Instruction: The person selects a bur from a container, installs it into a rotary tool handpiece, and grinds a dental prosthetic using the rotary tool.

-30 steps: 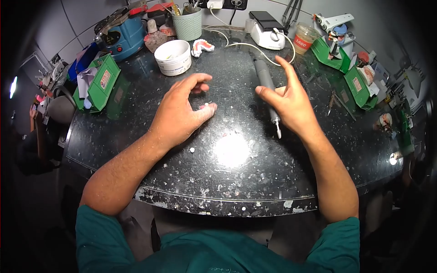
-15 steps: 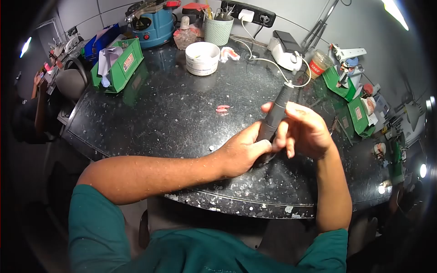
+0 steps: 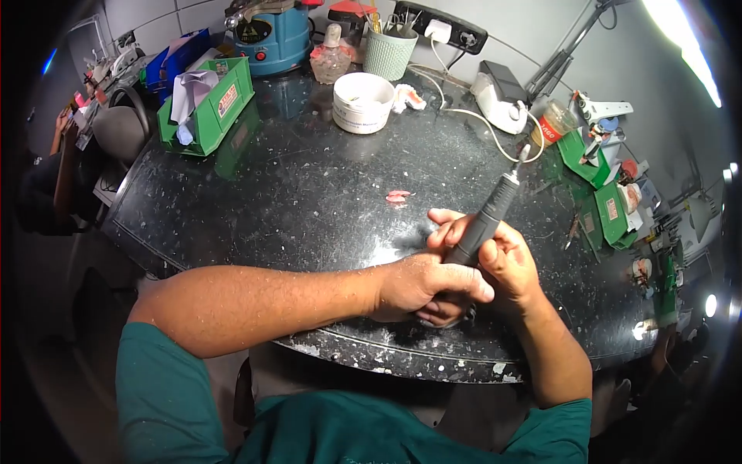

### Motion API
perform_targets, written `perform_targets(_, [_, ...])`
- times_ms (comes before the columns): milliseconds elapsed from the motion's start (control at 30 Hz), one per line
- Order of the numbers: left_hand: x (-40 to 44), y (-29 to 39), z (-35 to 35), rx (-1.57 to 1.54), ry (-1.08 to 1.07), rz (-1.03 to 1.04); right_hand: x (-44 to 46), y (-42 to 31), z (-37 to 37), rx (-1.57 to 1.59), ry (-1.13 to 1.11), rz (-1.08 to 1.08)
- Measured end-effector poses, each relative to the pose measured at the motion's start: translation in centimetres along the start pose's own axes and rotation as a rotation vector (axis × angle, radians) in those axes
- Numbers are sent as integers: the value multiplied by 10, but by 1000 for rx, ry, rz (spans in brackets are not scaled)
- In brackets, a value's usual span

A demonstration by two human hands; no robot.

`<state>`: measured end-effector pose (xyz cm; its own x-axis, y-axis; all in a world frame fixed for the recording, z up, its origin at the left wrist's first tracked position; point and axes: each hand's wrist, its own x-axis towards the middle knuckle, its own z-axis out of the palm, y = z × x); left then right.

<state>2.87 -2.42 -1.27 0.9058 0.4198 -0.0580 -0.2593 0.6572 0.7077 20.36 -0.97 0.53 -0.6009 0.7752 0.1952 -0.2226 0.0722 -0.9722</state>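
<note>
Clamped around the near end of the drill [image 3: 488,217] with the left hand [image 3: 430,283]; cupped about its middle with the right hand [image 3: 519,271], with fingers behind and thumb to its right; cannot tell whether gripped there or merely steadied. Slanting away and rightward along its long axis, ending in the bit [image 3: 525,153]. Held above the table [image 3: 294,201], right of the pink scraps [image 3: 397,196].

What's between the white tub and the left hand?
Small pink pieces lie on the dark table between the white tub and the left hand, in the head view.
</note>
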Motion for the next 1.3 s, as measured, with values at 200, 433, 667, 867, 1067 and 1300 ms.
perform_targets(200, [2, -9, 18, 343, 422, 358, -3, -9, 18, -71, 153, -27])
perform_targets(433, [7, -6, 0, 186, 511, 400, 46, -27, 20, -55, 236, -76])
perform_targets(667, [-2, -3, 12, 268, 471, 458, 152, -50, -27, -619, 290, -314])
perform_targets(867, [3, -3, 3, 370, 547, 629, 187, 3, -35, -1470, -126, -533])
perform_targets(1067, [4, -1, -4, 428, 631, 710, 142, -20, -50, -1614, -216, -597])
perform_targets(1300, [6, 2, -10, 420, 672, 668, 26, -82, -36, -1768, -16, -544])
